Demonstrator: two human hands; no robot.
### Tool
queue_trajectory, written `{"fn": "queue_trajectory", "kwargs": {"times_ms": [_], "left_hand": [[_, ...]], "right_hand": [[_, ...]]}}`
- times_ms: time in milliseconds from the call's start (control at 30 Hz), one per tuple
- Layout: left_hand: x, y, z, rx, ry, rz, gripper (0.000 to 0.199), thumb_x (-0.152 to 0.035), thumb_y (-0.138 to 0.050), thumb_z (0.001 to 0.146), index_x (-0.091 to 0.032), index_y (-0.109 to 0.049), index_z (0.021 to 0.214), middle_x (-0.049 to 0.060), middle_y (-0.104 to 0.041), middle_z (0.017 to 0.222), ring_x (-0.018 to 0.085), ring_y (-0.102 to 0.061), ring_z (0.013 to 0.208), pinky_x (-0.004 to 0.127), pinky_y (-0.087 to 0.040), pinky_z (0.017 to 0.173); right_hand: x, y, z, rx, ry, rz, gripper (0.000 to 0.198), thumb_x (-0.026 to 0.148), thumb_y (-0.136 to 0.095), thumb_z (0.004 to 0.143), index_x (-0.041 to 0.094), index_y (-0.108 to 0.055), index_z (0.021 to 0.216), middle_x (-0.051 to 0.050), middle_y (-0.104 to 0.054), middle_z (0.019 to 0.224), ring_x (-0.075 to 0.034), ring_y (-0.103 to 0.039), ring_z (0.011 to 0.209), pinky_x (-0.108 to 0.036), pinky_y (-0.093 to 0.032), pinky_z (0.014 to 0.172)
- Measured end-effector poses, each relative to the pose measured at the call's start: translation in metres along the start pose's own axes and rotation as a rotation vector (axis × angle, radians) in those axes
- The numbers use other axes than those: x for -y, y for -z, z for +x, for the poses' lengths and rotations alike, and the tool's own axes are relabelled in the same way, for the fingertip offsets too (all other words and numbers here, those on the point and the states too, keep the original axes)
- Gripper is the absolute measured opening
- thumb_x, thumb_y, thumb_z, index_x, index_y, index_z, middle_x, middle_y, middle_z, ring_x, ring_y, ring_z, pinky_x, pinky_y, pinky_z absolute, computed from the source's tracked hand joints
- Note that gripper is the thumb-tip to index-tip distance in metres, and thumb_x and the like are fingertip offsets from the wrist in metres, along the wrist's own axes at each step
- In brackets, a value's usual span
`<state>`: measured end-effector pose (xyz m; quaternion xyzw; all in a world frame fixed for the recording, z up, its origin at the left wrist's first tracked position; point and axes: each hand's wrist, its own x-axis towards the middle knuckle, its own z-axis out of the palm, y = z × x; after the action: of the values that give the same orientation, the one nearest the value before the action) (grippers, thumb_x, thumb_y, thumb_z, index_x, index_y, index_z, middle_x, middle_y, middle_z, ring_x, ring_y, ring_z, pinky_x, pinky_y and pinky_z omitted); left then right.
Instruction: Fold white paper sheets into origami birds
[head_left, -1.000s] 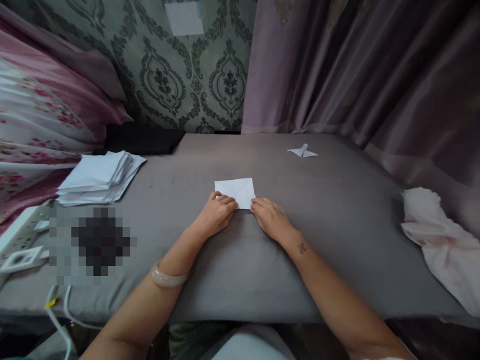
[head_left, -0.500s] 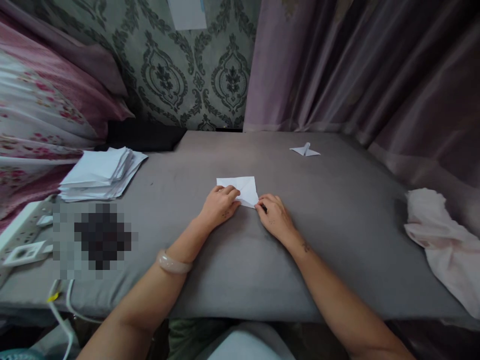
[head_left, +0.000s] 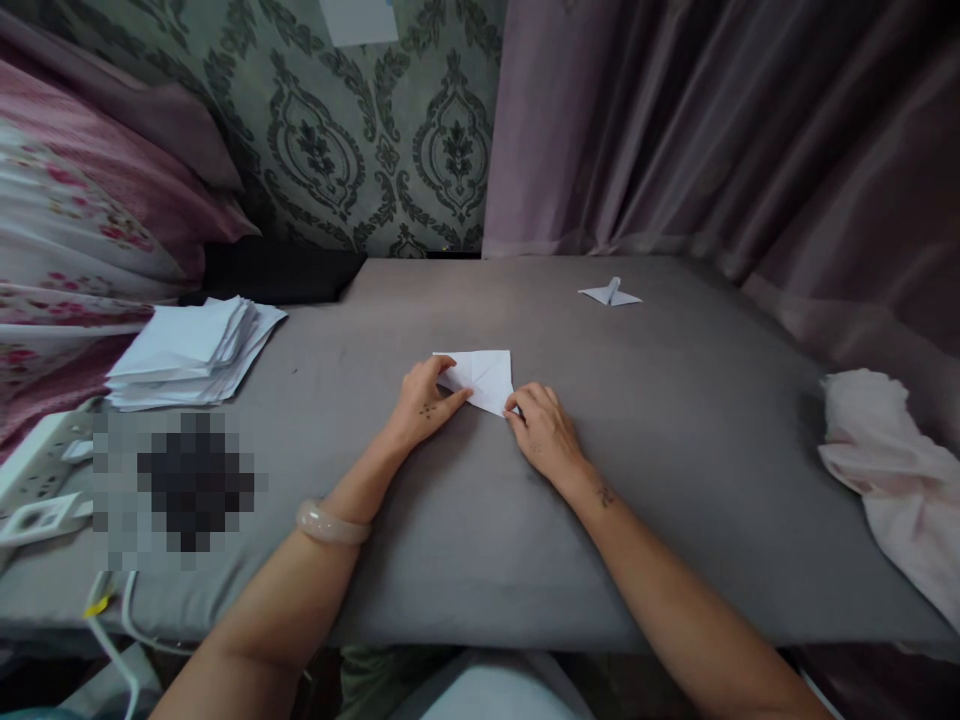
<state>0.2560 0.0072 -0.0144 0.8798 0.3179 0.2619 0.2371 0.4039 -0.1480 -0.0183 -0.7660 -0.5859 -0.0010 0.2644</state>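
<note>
The right grip pinched the near right corner of the folded white paper between thumb and fingers, while the left grip was spread, its thumb and forefinger parted about the paper's left end, the thumb tip at the near edge. We saw the paper lying between the two grips, around the middle of the worktop. It was plain and broader than deep, with a straight far edge and a near edge that slanted toward the right corner. Fine crease lines crossed its face. Fingers covered some of the left end and the tip of the right corner, so we could not tell how the folds ran there.

Behind the grey-covered worktop we had a patterned wall, with a purple curtain along the right and a floral cloth at the left. A pale pink cloth lay bunched at the right, well apart from the paper. On the left, a flat black object lay behind a stack of white sheets, and a white power strip sat nearer us, beside a pixelated dark patch we could not identify. Toward the far right rested a small folded piece with an upright middle.
</note>
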Motion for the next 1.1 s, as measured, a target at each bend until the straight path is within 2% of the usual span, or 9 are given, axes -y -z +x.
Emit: {"fn": "queue_trajectory", "kwargs": {"times_ms": [133,233,300,433,533,600,767,967,1100], "left_hand": [[0.005,-0.003,0.001,-0.083,-0.014,-0.049,0.032,-0.034,-0.069,0.080,-0.019,-0.056,0.105,0.008,-0.063,0.103,0.025,-0.058,0.100,0.041,-0.046,0.088],[0.010,-0.004,0.001,-0.190,-0.025,-0.044,0.042,-0.037,-0.073,0.075,-0.019,-0.055,0.107,0.010,-0.059,0.110,0.025,-0.054,0.105,0.041,-0.045,0.091],[0.014,-0.004,0.000,-0.220,0.038,-0.050,0.048,-0.038,-0.077,0.070,-0.018,-0.054,0.107,0.010,-0.057,0.110,0.024,-0.054,0.101,0.040,-0.047,0.087],[0.021,-0.002,-0.003,-0.176,0.291,-0.171,0.052,-0.031,-0.079,0.063,-0.016,-0.054,0.106,0.007,-0.059,0.100,0.017,-0.057,0.082,0.033,-0.049,0.074],[0.020,-0.001,-0.003,-0.072,0.364,-0.256,0.029,-0.027,-0.070,0.070,-0.015,-0.060,0.095,0.002,-0.062,0.080,0.014,-0.057,0.069,0.028,-0.047,0.067],[0.017,-0.001,-0.003,0.005,0.312,-0.292,0.017,-0.028,-0.064,0.076,-0.015,-0.065,0.088,0.002,-0.063,0.073,0.014,-0.056,0.066,0.026,-0.046,0.064],[0.004,-0.006,-0.004,0.152,0.101,-0.338,0.018,-0.027,-0.058,0.083,-0.017,-0.072,0.089,0.004,-0.071,0.079,0.016,-0.062,0.072,0.026,-0.048,0.068],[-0.002,-0.003,-0.006,0.239,-0.220,-0.139,0.020,-0.019,-0.053,0.088,-0.019,-0.072,0.091,0.007,-0.071,0.098,0.020,-0.063,0.092,0.036,-0.049,0.087],[0.001,-0.002,-0.007,0.247,-0.352,-0.021,0.022,-0.014,-0.050,0.089,-0.018,-0.071,0.096,0.008,-0.069,0.104,0.020,-0.060,0.094,0.037,-0.048,0.089]], "right_hand": [[0.002,-0.003,0.000,0.059,0.122,-0.007,0.030,0.009,-0.045,0.092,0.023,-0.067,0.107,-0.007,-0.063,0.101,-0.022,-0.051,0.094,-0.034,-0.041,0.082],[0.000,-0.005,-0.001,0.108,0.151,-0.010,0.036,0.007,-0.042,0.093,0.024,-0.065,0.115,-0.007,-0.063,0.104,-0.021,-0.052,0.094,-0.033,-0.041,0.082],[-0.001,-0.006,-0.001,0.124,0.155,-0.010,0.037,0.007,-0.042,0.093,0.023,-0.065,0.116,-0.007,-0.063,0.106,-0.021,-0.052,0.096,-0.032,-0.042,0.082],[-0.002,-0.004,0.001,0.151,0.171,-0.022,0.040,0.005,-0.042,0.092,0.023,-0.064,0.120,-0.008,-0.062,0.106,-0.021,-0.051,0.095,-0.033,-0.042,0.083],[-0.002,-0.002,0.002,0.178,0.186,-0.038,0.044,0.005,-0.041,0.092,0.025,-0.061,0.125,-0.008,-0.060,0.106,-0.021,-0.051,0.093,-0.034,-0.042,0.082],[-0.002,-0.002,0.002,0.192,0.192,-0.052,0.046,0.005,-0.039,0.092,0.026,-0.060,0.127,-0.009,-0.060,0.105,-0.021,-0.051,0.093,-0.034,-0.042,0.081],[-0.001,0.000,0.004,0.213,0.193,-0.061,0.049,0.005,-0.037,0.092,0.028,-0.060,0.128,-0.009,-0.059,0.106,-0.022,-0.049,0.094,-0.035,-0.042,0.081],[0.001,0.003,0.004,0.217,0.176,-0.078,0.050,0.005,-0.039,0.090,0.032,-0.063,0.124,-0.009,-0.057,0.100,-0.023,-0.049,0.089,-0.035,-0.043,0.080],[-0.006,0.003,0.004,0.195,0.196,0.050,0.046,0.005,-0.042,0.089,0.031,-0.067,0.119,-0.007,-0.059,0.100,-0.021,-0.051,0.090,-0.035,-0.044,0.083]]}}
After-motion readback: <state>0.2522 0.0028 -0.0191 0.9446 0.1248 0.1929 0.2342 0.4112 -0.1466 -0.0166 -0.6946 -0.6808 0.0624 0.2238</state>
